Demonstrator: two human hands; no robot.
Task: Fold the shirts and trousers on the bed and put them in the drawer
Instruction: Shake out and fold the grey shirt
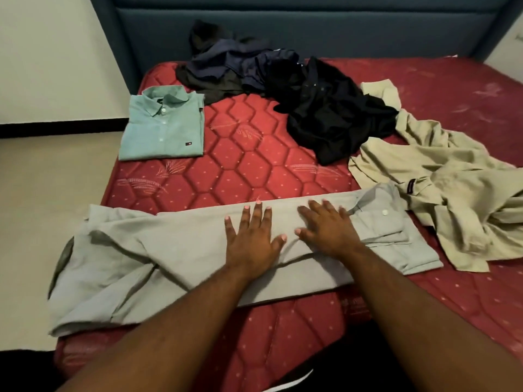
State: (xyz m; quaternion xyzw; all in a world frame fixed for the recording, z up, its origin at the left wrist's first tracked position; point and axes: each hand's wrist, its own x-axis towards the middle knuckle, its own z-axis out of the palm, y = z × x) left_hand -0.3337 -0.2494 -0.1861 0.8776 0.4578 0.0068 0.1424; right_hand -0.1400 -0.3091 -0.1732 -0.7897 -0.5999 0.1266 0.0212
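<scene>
hands point(288, 234): two, bare | forearms: bare, sleeveless | nails: pale pink polish

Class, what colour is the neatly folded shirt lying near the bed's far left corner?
Teal green folded shirt, best seen in the head view.

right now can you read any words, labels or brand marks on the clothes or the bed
No text here can be read.
Small dark logo patch on the folded green shirt: too small to read.
Dark label on the beige garment: blurred, unreadable.
Faint print on the mattress edge near the right arm: too dim to read.
</scene>
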